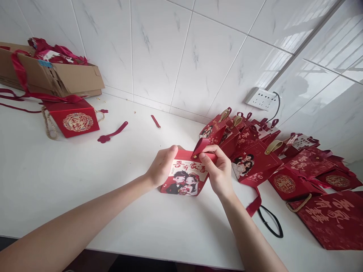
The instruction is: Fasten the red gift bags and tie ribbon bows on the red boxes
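Note:
A small red gift box (184,177) with a cartoon bride and groom on its front stands upright on the white table, between both hands. My left hand (163,166) grips its upper left side, thumb along the top edge. At the upper right corner, my right hand (218,168) pinches the top, thumb on the front beside a gold stud. A dark red strap loop (200,147) rises from the top next to that thumb. The back of the box and some fingertips are hidden.
Finished-looking red gift boxes (255,162) crowd the right side. At left are a cardboard carton (76,77), a red box with rope handles (73,117) and a loose strap (113,133). A small red strip (155,121), black cord (270,223) and wall socket (262,99) also show.

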`<action>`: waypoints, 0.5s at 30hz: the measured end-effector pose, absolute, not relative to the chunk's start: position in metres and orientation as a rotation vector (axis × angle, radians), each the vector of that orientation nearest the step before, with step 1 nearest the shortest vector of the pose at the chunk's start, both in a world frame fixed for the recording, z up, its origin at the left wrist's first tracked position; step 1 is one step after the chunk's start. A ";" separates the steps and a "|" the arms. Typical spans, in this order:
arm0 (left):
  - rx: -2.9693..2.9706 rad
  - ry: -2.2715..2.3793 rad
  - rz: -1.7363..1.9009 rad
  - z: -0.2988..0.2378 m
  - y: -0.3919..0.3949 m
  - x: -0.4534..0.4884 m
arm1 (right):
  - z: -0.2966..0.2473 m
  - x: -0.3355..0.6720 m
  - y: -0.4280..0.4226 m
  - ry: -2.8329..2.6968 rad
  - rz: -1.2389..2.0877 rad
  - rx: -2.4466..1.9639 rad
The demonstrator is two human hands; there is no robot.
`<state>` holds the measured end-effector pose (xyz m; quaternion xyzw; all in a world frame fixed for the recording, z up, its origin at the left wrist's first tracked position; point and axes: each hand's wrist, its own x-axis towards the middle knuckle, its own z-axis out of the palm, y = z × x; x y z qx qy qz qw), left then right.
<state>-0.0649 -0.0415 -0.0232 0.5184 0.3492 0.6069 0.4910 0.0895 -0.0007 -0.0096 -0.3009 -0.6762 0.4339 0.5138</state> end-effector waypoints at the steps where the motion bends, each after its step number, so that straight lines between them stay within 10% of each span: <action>1: 1.274 0.862 1.482 -0.024 -0.041 -0.065 | -0.009 0.089 -0.001 -1.615 1.060 -0.725; 15: 1.318 0.854 1.432 -0.024 -0.042 -0.068 | -0.007 0.088 -0.003 -1.629 1.079 -0.750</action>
